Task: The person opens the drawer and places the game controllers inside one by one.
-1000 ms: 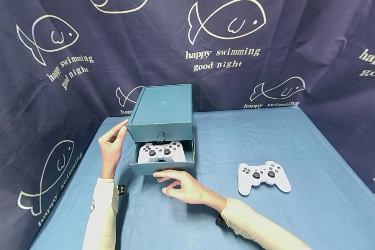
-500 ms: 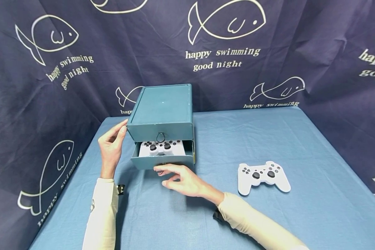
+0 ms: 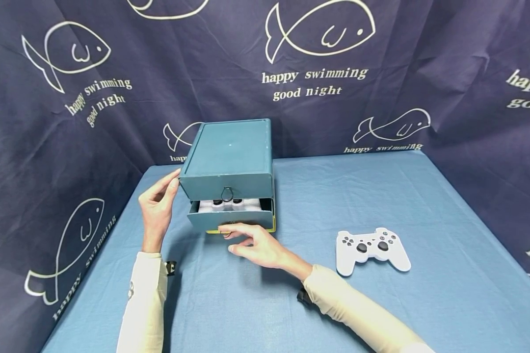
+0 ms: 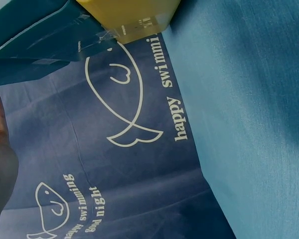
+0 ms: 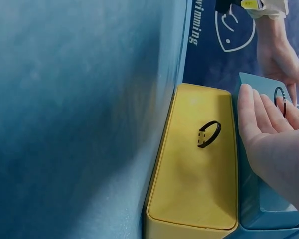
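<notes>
The drawer (image 3: 230, 219) is pushed deeper into the cabinet (image 3: 231, 147) than before by the right hand (image 3: 261, 246), fingers straight; controller 1 (image 3: 249, 205) inside is mostly covered. The cabinet's corner is touched by the left hand (image 3: 157, 211), fingers extended. Controller 2 (image 3: 373, 250) is unmoved on the table (image 3: 446, 220).

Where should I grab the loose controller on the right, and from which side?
I'd pinch the controller by its right handle, coming from the near side with the right hand. It lies buttons up, both handles pointing toward the person, so thumb and fingers should be able to straddle that handle without touching the sticks.
</notes>
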Demonstrator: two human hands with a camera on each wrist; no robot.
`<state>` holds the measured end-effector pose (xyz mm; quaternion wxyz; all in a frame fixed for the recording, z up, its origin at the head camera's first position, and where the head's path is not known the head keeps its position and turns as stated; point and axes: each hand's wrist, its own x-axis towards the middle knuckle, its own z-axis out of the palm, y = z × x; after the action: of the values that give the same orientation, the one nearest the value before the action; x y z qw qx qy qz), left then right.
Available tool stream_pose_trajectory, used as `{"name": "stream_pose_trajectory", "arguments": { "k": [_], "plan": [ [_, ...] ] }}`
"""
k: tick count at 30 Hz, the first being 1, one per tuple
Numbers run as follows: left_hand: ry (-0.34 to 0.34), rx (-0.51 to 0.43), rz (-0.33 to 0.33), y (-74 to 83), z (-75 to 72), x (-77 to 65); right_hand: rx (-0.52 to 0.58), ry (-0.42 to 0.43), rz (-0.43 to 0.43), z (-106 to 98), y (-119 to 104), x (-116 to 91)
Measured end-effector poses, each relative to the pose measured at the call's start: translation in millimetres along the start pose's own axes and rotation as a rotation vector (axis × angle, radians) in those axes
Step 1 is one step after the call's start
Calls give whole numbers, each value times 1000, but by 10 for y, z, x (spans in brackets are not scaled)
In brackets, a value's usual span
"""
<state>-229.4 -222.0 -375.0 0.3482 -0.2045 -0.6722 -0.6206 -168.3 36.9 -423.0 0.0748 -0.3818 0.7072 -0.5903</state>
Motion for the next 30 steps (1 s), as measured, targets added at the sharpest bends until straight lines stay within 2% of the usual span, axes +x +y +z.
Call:
{"name": "stream_pose_trajectory", "arguments": {
  "k": [16, 30],
  "plan": [
    [-2, 46, 11, 4, -7, -1, -7, 24, 14, -70, 65, 88],
    [-1, 5, 14, 4, 2, -3, -60, 40, 18, -96, 80, 131]
  ]
}}
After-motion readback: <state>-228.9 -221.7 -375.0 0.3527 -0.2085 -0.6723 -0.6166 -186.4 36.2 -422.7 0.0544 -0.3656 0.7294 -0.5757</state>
